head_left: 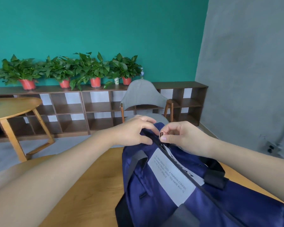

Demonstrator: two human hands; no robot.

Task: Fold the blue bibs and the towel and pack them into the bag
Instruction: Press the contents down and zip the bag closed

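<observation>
A navy blue bag [179,199] with a grey text patch and dark straps lies on the wooden table [92,185], reaching from its far end toward me. My left hand [134,131] grips the fabric at the bag's far end, left of the zipper. My right hand [184,136] pinches the small dark zipper pull [161,134] between thumb and forefinger at that same end. The black zipper line runs closed down the bag's top toward me. No bibs or towel are visible; the bag's inside is hidden.
A grey chair [144,99] stands just beyond the table's far edge. A low dark shelf unit [69,108] with several potted plants [88,69] lines the teal wall. A round wooden table [10,108] is at the left. A grey wall rises on the right.
</observation>
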